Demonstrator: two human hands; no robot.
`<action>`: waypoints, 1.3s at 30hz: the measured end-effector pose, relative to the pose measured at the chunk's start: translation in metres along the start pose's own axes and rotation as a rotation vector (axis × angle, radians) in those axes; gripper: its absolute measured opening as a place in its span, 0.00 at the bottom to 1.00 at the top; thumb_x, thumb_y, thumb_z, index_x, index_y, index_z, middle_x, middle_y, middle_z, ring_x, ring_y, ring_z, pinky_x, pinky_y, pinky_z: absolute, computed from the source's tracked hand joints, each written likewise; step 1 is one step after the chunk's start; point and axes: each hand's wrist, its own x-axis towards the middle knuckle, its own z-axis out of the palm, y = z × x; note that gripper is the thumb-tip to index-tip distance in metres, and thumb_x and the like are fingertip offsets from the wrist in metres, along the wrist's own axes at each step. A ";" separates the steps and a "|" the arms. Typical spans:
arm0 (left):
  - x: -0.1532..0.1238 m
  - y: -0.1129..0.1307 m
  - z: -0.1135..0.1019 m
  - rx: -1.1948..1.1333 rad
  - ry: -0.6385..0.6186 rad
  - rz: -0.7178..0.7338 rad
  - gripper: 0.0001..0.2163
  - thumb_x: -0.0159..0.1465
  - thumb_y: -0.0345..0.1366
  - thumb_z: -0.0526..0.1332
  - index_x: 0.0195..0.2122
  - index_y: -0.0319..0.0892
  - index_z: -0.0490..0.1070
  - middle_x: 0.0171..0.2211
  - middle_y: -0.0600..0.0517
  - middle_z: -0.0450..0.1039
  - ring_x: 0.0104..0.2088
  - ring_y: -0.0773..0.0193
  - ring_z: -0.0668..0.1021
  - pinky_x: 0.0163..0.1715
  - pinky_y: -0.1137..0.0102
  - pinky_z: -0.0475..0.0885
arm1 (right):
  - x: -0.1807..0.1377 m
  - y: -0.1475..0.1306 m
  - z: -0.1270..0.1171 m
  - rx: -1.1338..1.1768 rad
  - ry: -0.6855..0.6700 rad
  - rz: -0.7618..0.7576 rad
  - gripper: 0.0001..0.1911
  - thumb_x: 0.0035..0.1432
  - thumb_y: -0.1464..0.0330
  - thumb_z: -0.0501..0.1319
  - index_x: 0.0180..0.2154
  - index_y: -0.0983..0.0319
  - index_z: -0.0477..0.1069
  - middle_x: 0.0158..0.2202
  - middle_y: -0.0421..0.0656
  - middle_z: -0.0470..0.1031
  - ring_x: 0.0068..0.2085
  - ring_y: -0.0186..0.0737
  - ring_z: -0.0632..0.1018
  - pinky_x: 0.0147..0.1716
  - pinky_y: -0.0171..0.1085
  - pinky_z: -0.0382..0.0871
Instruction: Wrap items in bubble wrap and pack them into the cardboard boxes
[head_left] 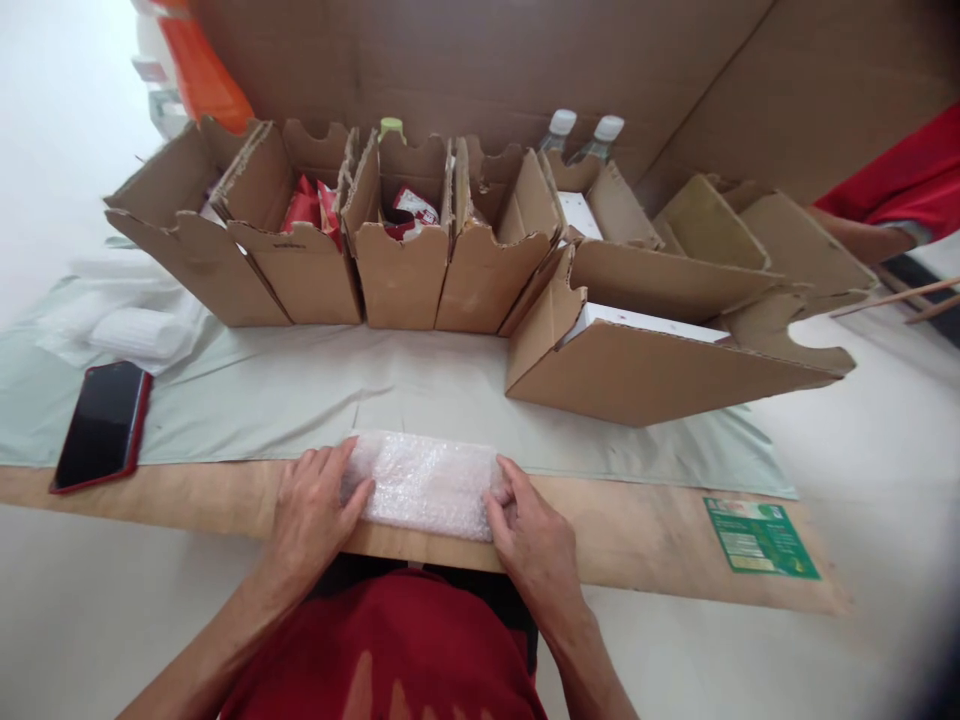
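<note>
A flat rectangle of clear bubble wrap (pixel 429 484) lies at the front edge of the wooden table, partly over the pale cloth. My left hand (pixel 319 500) grips its left end, with the thumb on top and the fingers along the far corner. At the right end my right hand (pixel 534 525) pinches the wrap between thumb and fingers. Whether anything is wrapped inside cannot be made out.
Several open cardboard bins (pixel 397 275) line the back, some holding red packets. A wider cardboard box (pixel 675 375) with white contents juts forward on the right. A phone (pixel 103 425) and folded white wrap (pixel 139 333) lie left; a green label (pixel 761 537) lies right. Another person's red sleeve (pixel 900 165) shows at far right.
</note>
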 end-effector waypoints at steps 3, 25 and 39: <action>0.001 -0.006 -0.011 -0.031 -0.014 -0.048 0.19 0.70 0.45 0.58 0.57 0.40 0.70 0.38 0.48 0.76 0.38 0.51 0.79 0.38 0.61 0.72 | 0.008 0.003 -0.011 -0.039 -0.032 -0.047 0.20 0.67 0.61 0.56 0.55 0.62 0.73 0.36 0.43 0.81 0.29 0.41 0.80 0.30 0.39 0.72; 0.107 0.019 -0.018 -0.280 -0.092 0.222 0.21 0.65 0.31 0.60 0.60 0.43 0.66 0.42 0.48 0.80 0.42 0.56 0.81 0.44 0.61 0.76 | -0.034 -0.016 -0.013 0.653 -0.176 0.267 0.34 0.65 0.64 0.59 0.70 0.60 0.56 0.41 0.45 0.82 0.39 0.43 0.83 0.42 0.40 0.78; -0.016 0.030 -0.014 -0.293 -0.175 0.637 0.26 0.64 0.23 0.57 0.65 0.39 0.65 0.68 0.37 0.63 0.71 0.42 0.59 0.65 0.47 0.65 | -0.015 -0.016 -0.013 1.014 -0.451 0.549 0.30 0.61 0.49 0.63 0.55 0.65 0.76 0.21 0.40 0.75 0.23 0.38 0.75 0.24 0.35 0.69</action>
